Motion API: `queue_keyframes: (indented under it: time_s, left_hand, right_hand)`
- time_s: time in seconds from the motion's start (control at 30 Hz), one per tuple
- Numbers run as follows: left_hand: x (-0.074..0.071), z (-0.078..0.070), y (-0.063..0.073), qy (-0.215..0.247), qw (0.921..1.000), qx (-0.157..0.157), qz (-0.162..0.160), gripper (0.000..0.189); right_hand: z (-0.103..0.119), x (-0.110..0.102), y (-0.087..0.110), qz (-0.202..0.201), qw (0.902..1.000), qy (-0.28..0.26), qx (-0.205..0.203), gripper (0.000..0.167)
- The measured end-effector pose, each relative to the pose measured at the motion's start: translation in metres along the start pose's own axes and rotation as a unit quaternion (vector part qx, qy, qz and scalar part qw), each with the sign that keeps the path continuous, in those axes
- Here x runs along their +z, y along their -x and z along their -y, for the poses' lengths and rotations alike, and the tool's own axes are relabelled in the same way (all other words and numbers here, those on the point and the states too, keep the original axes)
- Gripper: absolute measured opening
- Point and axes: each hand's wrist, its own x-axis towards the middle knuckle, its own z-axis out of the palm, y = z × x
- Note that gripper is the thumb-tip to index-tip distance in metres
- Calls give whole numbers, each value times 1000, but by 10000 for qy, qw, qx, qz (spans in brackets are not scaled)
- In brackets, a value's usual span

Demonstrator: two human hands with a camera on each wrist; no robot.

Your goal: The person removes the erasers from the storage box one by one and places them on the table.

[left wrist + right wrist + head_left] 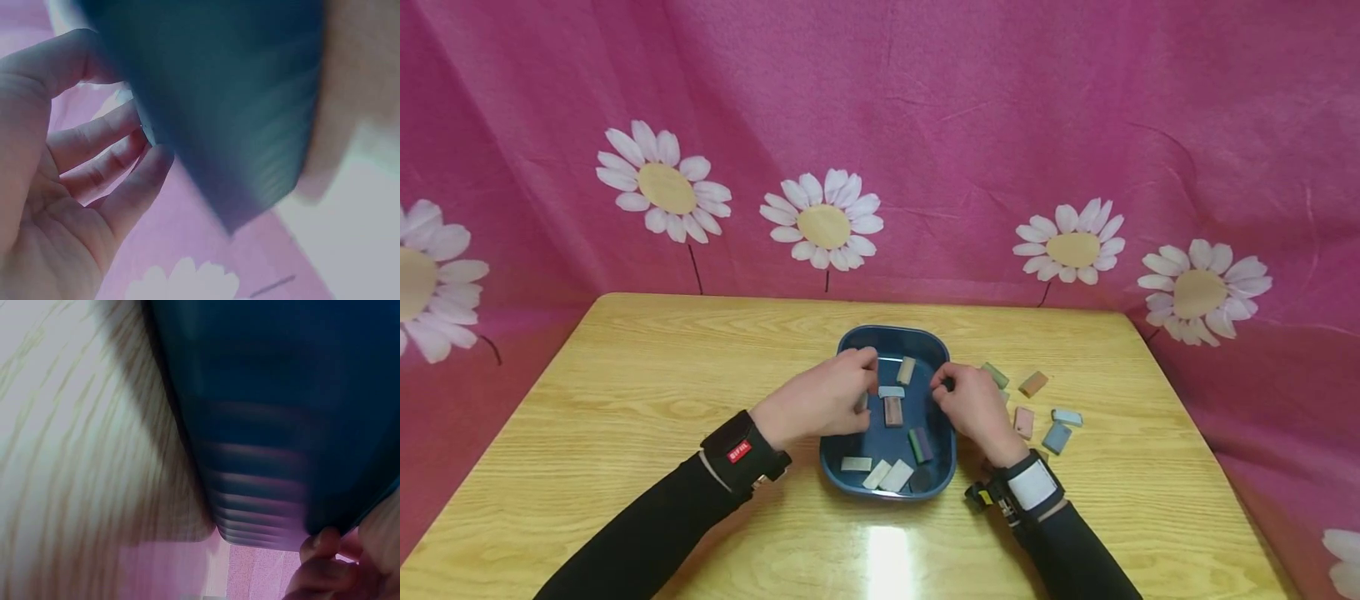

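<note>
A dark blue tray (887,497) stands on the table with small rectangular blocks in it. Over its left side, my left hand (820,392) pinches a small greyish block (147,128) between thumb and fingertips. Near it lie a brown block (892,412), a pale blue block (891,392) and a beige block (906,370). My right hand (973,404) is at the tray's right rim, fingers curled and fingertips over the inside. In the right wrist view, its fingers (325,540) overlap the rim; I cannot tell whether they pinch anything.
Several pale blocks (896,477), a dark round piece (920,479) and a green-purple block (921,446) lie in the tray's near half. Right of the tray, loose on the table (662,375), are a pink block (1023,422), a blue block (1057,437) and others. A flowered pink cloth (940,125) hangs behind.
</note>
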Motion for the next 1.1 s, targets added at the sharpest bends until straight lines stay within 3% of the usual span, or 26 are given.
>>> queue_keyframes:
  time_s: [0.17,0.33,0.5,0.77,1.0,1.1]
  left_hand:
    - [-17,21,15,168,9974,-514,-474,14]
    - [-15,52,33,196,9929,-975,-658,15]
    - [1,71,46,-4,9956,-793,-504,4]
    - [23,82,59,-97,9967,-773,-229,13]
    - [30,85,66,110,9955,-939,-82,7]
    - [29,85,64,88,9953,-967,13,16]
  right_hand:
    - [0,0,0,8,10000,56,54,6]
    - [0,-1,-1,-43,9998,183,-40,6]
    - [0,-1,-1,-85,9994,319,-53,5]
    - [2,2,1,-184,9990,381,-133,6]
    - [3,2,1,-140,9992,368,-107,6]
    - [2,1,1,-158,9991,389,-107,6]
